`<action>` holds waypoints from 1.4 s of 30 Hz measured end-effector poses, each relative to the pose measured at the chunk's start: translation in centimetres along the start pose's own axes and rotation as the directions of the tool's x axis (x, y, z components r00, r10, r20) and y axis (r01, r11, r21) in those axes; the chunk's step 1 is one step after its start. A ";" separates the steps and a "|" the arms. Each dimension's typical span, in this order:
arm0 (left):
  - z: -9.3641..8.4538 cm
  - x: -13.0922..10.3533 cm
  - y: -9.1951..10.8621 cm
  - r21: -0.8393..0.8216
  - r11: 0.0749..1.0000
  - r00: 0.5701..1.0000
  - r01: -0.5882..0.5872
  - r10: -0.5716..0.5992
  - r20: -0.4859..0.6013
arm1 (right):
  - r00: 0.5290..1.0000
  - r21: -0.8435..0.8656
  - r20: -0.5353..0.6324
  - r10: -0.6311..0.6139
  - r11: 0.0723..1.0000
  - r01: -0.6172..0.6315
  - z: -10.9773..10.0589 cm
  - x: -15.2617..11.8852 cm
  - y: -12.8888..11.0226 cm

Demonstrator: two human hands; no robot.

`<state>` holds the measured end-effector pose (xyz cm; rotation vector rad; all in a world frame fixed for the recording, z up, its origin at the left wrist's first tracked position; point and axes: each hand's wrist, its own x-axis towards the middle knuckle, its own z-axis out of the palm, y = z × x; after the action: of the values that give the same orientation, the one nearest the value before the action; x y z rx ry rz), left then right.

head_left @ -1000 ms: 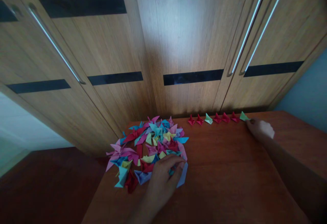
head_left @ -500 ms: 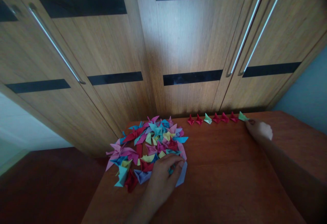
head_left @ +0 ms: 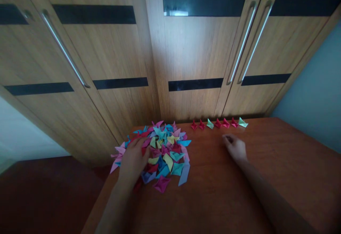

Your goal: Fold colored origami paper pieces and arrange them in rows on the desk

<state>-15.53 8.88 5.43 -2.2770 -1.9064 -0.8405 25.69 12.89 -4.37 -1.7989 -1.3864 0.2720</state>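
Observation:
A pile of folded paper pieces (head_left: 161,141) in pink, red, blue, teal, yellow and lilac lies on the left of the wooden table. My left hand (head_left: 134,161) reaches over the pile's left side, thumb and forefinger apart, with a red piece showing between them; the other fingertips are hidden. Along the table's back edge stands a spaced row of small red and pale green folded papers, ending at the right in a pale green piece (head_left: 242,122). Just in front of that row, my right hand (head_left: 236,148) has its fingers curled together, with nothing visible in them.
Behind the table (head_left: 207,191) rises a wooden wardrobe (head_left: 191,49) with black strips and long metal handles (head_left: 243,42). A blue wall (head_left: 309,81) borders the right side. The table's left edge drops to a dark floor (head_left: 53,191).
My right hand has let go of the pale green piece at the row's end and drawn back leftward. My left hand has shifted left across the pile, uncovering a magenta piece in front.

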 end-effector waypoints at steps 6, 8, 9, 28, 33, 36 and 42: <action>2.3 -0.5 3.1 -0.123 0.989 0.983 -0.083 0.102 0.152 | 0.971 0.004 0.204 -0.126 0.992 0.128 2.0 -2.1 -3.0; 3.1 -0.6 4.6 -0.137 0.984 0.969 -0.110 0.137 0.206 | 0.973 0.024 0.192 -0.129 0.992 0.126 2.0 -2.2 -2.9; 3.4 -0.6 5.2 -0.133 0.984 0.964 -0.117 0.145 0.225 | 0.975 0.039 0.184 -0.126 0.992 0.121 1.9 -2.1 -2.8; 2.3 -0.6 4.9 -0.284 0.958 0.972 -0.029 0.093 0.214 | 0.966 0.052 0.218 -0.137 0.990 0.129 1.5 -2.2 -2.8; -0.3 -0.4 3.1 -0.663 0.713 0.968 0.226 -0.088 0.235 | 0.969 0.081 0.209 -0.132 0.990 0.117 1.5 -2.2 -3.0; -0.5 -0.6 3.5 -0.777 0.566 0.960 0.277 -0.190 0.204 | 0.973 0.140 0.200 -0.117 0.986 0.089 1.3 -2.2 -3.2; 1.0 -1.9 7.5 -0.717 0.686 0.992 0.126 -0.077 0.100 | 0.938 0.450 0.308 -0.157 0.893 0.002 -0.2 -4.0 -5.8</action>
<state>-8.35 5.77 5.95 -2.5983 -1.9678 -1.8491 20.29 9.52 -1.30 -1.3482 -1.4803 0.8184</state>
